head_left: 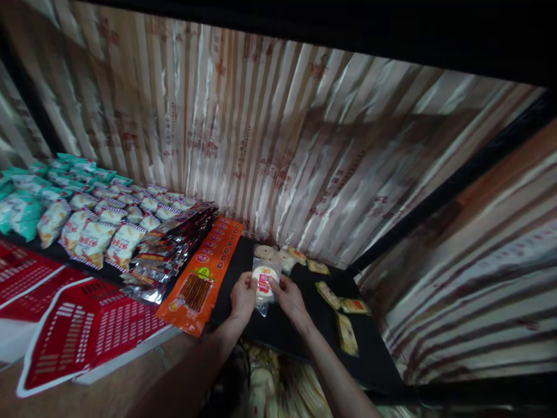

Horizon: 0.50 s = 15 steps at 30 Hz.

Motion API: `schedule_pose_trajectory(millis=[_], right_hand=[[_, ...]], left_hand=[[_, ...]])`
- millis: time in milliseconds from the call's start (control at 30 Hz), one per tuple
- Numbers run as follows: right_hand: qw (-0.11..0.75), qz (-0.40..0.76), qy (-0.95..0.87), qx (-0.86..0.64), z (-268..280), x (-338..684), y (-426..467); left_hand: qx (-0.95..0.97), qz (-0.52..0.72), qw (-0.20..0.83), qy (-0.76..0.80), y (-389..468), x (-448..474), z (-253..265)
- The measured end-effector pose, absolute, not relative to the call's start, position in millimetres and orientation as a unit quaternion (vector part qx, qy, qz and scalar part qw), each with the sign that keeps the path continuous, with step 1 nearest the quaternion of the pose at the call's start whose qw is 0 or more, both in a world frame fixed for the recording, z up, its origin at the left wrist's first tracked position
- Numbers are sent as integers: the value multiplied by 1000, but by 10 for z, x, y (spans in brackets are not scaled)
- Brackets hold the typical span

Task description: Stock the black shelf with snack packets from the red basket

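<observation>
Between my two hands is a clear snack packet [264, 282] with a round white cake or biscuit inside and a red label. My left hand [243, 295] grips its left edge, fingers closed. On the opposite edge, my right hand [292, 297] pinches the same packet. Just behind it on the black shelf [282, 331] lie similar round pale packets [285, 260]. To the left of my left hand rests a large orange snack bag [204, 273] picturing brown sticks.
Several small yellow packets [347, 334] lie on the shelf's right side. Stacked silver-and-brown packets [161, 261], white snack bags [96, 238] and teal bags [26, 212] fill the left. Red baskets [96, 325] stand below left. A slanted black post [435, 197] borders the right.
</observation>
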State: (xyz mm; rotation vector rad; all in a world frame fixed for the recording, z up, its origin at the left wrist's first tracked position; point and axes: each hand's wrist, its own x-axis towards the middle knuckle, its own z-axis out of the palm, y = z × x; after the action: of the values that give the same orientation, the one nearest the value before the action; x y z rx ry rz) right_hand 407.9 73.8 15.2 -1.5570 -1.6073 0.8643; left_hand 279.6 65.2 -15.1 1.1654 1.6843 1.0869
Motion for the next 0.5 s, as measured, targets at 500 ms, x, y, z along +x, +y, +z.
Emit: schedule_pose_trajectory(millis=[500], right_hand=[[195, 164, -750, -610, 28, 3940, 1840]], left_hand=[[459, 429, 363, 688, 1593, 2651, -167]])
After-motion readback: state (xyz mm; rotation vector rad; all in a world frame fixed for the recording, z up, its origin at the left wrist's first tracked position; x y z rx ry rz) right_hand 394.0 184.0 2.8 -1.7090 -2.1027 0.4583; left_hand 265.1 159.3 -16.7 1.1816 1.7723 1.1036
